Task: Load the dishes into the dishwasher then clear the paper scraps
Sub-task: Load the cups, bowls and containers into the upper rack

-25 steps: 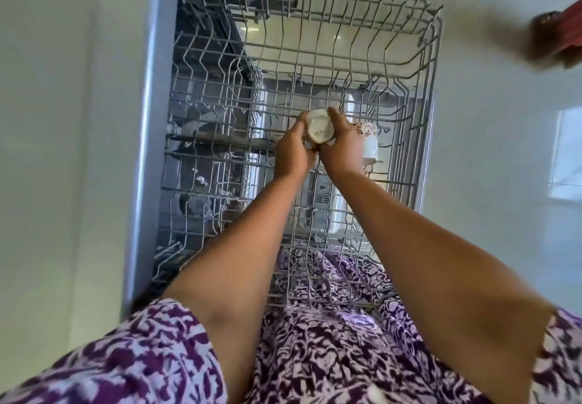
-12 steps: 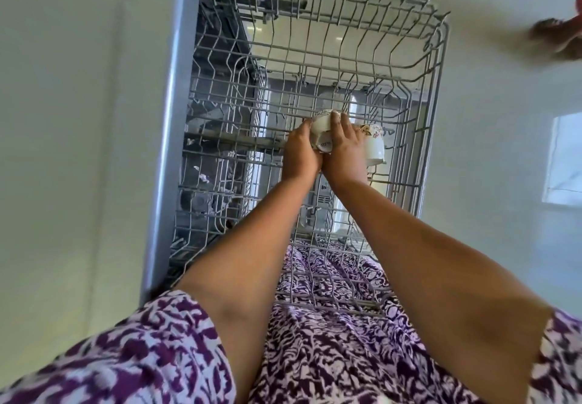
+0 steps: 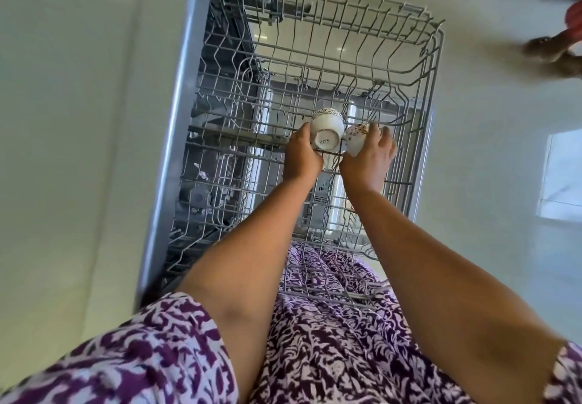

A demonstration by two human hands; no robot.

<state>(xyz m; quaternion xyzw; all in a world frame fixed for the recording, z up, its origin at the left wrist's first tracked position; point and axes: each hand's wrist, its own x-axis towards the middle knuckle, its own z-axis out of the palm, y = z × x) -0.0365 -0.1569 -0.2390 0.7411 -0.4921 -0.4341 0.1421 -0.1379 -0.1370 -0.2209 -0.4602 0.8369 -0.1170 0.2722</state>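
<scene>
The left hand (image 3: pixel 303 155) is gripping a white cup (image 3: pixel 327 128) by its side, at the hand's 1 o'clock, with the cup tipping so its base is facing the camera. The right hand (image 3: pixel 369 158) is curling its fingers over a flowered cup (image 3: pixel 355 139), lying at 3 o'clock from the first and looking to be touching it. Both cups are sitting low among the wires in the middle of the pulled-out dishwasher rack (image 3: pixel 438 95), and neither seems fully settled yet. The two cups are crowding one another, so they are likely risking a knock and a chip if either hand is turning or letting go carelessly. A cup left leaning between tines is also probably risking rolling onto its side, or slipping through a wide gap toward the level below. The only legible writing is appearing on the white cup's base: one small printed word, seen upside down, seeming to read "SISTA". Beyond the rack, pale floor (image 3: pixel 491 158) is showing, and at 2 o'clock a blurred foot (image 3: pixel 554 54) is crossing the frame's edge.
</scene>
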